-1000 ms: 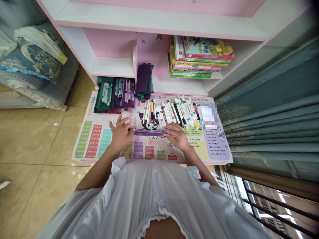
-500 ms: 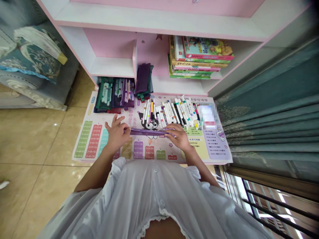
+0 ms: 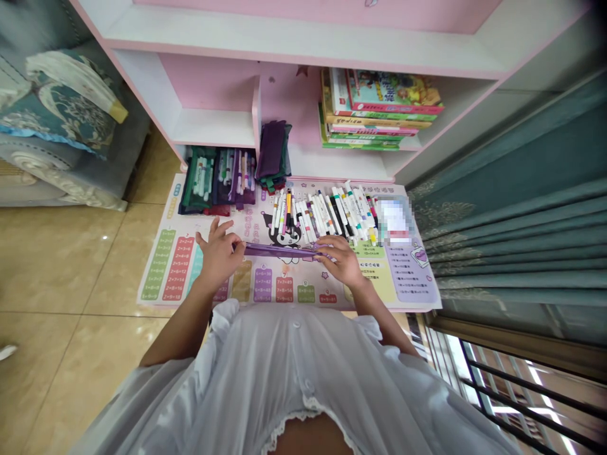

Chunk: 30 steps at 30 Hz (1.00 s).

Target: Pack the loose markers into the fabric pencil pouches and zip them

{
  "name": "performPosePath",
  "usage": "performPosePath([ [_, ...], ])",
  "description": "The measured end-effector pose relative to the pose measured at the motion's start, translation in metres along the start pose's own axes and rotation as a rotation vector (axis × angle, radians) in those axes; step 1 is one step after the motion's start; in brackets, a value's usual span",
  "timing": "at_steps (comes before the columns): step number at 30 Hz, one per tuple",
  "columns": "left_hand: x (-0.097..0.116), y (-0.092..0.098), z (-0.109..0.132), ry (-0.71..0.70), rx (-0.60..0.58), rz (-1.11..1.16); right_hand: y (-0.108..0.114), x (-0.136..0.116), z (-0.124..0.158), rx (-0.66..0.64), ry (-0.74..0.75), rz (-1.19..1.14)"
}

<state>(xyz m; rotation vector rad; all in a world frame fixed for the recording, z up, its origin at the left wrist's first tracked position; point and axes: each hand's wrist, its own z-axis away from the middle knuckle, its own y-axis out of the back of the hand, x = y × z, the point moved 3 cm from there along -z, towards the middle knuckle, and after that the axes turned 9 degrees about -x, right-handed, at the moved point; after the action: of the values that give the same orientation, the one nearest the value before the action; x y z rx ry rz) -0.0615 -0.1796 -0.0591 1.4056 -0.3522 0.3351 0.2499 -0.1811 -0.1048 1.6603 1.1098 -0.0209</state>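
A purple pencil pouch (image 3: 279, 251) is stretched between my hands, seen edge-on as a narrow strip above the printed desk mat (image 3: 156, 284). My left hand (image 3: 219, 253) pinches its left end with thumb and forefinger while the other fingers fan out. At the right end, the fingers of my right hand (image 3: 340, 260) are closed on it. Just beyond the pouch lies a row of white-barrelled markers (image 3: 327, 215), with a few black and coloured ones among them. Whether anything is inside the held pouch, I cannot tell.
Filled mesh pouches (image 3: 203, 180) lie at the back left, beside a stack of folded pouches (image 3: 272, 151). Books (image 3: 379, 120) are piled on the pink-and-white shelf (image 3: 303, 47). A blurred-out item (image 3: 396, 220) sits right of the markers. Teal curtains (image 3: 516, 208) hang on the right.
My left hand has shifted very slightly left with its end of the pouch. My right hand stays in place, and the markers have not moved.
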Motion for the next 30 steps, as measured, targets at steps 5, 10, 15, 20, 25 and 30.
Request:
performPosePath([
  [5, -0.002, 0.001, 0.0, 0.01, 0.012, 0.016, 0.0, -0.002, 0.0, -0.011, -0.008, 0.002],
  [10, -0.004, 0.002, 0.001, 0.034, 0.017, 0.024, 0.0, -0.002, 0.001, -0.004, -0.006, 0.006],
  [15, -0.005, 0.003, 0.001, 0.041, 0.021, 0.008, 0.0, -0.001, 0.001, -0.013, 0.005, 0.009],
  [20, -0.009, 0.005, 0.0, 0.065, 0.047, -0.009, 0.0, -0.002, 0.001, -0.01, 0.001, 0.002],
  [25, -0.014, 0.006, -0.001, 0.069, 0.065, -0.027, 0.001, -0.001, 0.0, -0.015, -0.017, 0.005],
  [30, -0.018, 0.009, 0.0, 0.076, 0.087, -0.035, 0.001, -0.001, 0.001, 0.007, 0.004, 0.007],
])
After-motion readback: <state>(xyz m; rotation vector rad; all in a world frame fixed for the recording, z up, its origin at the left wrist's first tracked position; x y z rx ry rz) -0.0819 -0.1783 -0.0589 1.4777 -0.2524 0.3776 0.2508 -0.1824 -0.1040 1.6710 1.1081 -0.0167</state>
